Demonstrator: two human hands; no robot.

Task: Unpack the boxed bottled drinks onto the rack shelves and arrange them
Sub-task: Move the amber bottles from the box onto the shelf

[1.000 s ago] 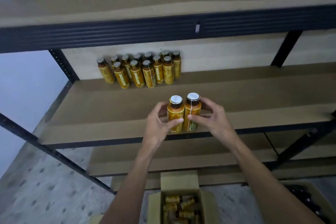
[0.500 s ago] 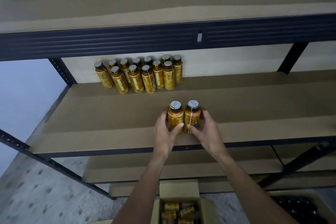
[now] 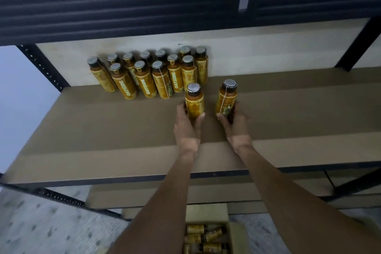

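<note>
Gripping the left bottle (image 3: 194,102) low on its body, the left hand (image 3: 186,128) is working nearer the stocked group (image 3: 145,80) along the shelf's (image 3: 103,130) back edge; the right hand (image 3: 235,125) is clasping the right bottle (image 3: 226,99), apart to the right. Both are standing upright, long axes vertical.

Hidden and cut-off bits
The box (image 3: 208,215) runs off the bottom edge, partly behind an arm (image 3: 165,202). The back bottles (image 3: 145,55) hide behind the front row (image 3: 142,82). The left hand (image 3: 188,123) and right hand (image 3: 235,121) cover the held bottles' (image 3: 194,101) feet.
</note>
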